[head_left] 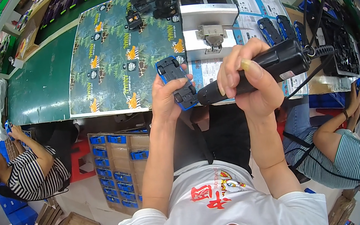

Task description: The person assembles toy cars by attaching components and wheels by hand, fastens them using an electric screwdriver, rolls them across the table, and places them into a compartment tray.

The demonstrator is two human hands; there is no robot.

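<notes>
My left hand (166, 97) grips a blue toy car (177, 81) with its black underside turned up, the thumb pressed across the middle. My right hand (251, 76) is wrapped round a black electric screwdriver (271, 66) that lies nearly level, its cord running off to the right. The screwdriver's tip meets or nearly meets the near end of the car's underside; the exact contact is hidden. Just beyond my hands stands a metal screw-feeding machine (208, 15) with a small fitting (213, 36) on its front.
Black plastic parts (152, 7) lie left of the machine on patterned sheets (112, 62). Several blue-and-black cars (270, 31) sit to its right. A carton tray of blue cars (118, 168) stands below the table's edge. Co-workers sit at left (30, 167) and right (334, 150).
</notes>
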